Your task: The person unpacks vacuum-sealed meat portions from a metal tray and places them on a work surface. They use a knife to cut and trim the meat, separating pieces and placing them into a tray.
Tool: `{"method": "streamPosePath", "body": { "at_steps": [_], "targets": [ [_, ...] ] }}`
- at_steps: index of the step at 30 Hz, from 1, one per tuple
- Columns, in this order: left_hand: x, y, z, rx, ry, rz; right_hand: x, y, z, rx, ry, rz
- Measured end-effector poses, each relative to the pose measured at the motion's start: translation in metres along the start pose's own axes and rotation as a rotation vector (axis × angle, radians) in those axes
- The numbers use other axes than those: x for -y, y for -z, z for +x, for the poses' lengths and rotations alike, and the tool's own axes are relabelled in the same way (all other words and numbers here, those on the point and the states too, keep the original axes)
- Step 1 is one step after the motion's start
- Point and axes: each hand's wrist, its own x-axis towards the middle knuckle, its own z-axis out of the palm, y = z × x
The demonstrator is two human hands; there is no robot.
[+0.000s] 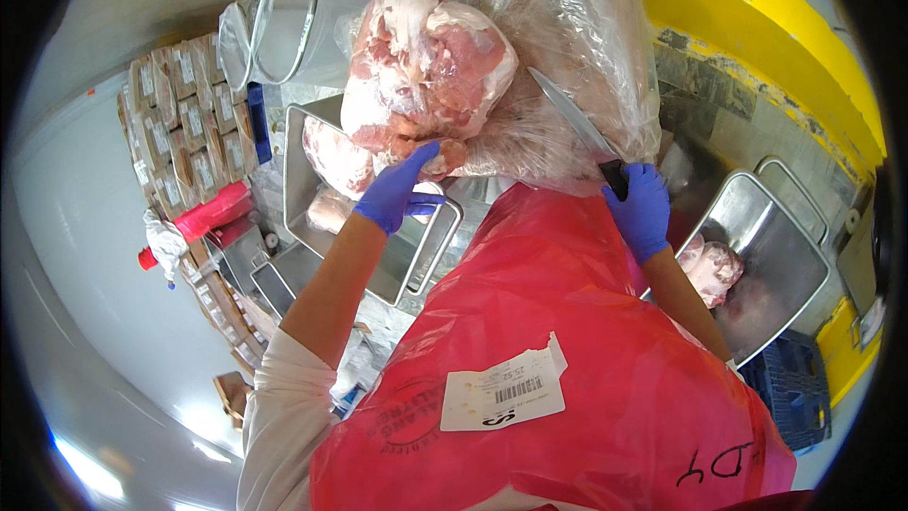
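A large raw joint of meat point(421, 76), pink with white fat, rests at the top middle, partly over clear plastic wrapping. My left hand point(395, 191), in a blue glove, grips its near lower end, with thumb and fingers apart around it. In my blue-gloved right hand point(641, 208) is a knife point(577, 118), held by its black handle. The blade points up and left, its tip close to the meat's right side. Clear plastic sheeting point(577, 28) covers a bulky mass behind the blade; what lies beneath is blurred by the film.
Left of me, a metal tub point(295, 180) holds more meat point(333, 156). Another metal tub point(771, 265) at right contains a meat piece point(711, 270). A blue crate point(793, 388) stands below it. Stacked boxes point(189, 114) and a person in a red apron point(213, 213) are at far left.
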Motion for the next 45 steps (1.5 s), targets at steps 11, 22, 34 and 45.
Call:
{"method": "streamPosePath", "body": {
  "at_steps": [11,22,34,45],
  "targets": [
    [-0.045,-0.013,0.005,-0.62,-0.842,1.311,-0.021,0.024,-0.019,0.017,-0.068,0.278],
    [-0.04,-0.012,0.015,-0.416,-1.004,1.126,0.0,0.05,-0.039,0.293,0.093,0.588],
    [-0.022,-0.002,0.036,-0.249,-0.744,0.193,0.005,0.061,-0.004,0.345,0.248,0.522],
    [-0.014,-0.013,0.02,-0.207,-0.781,0.095,0.025,0.134,0.085,0.349,0.491,0.194]
  ]
}}
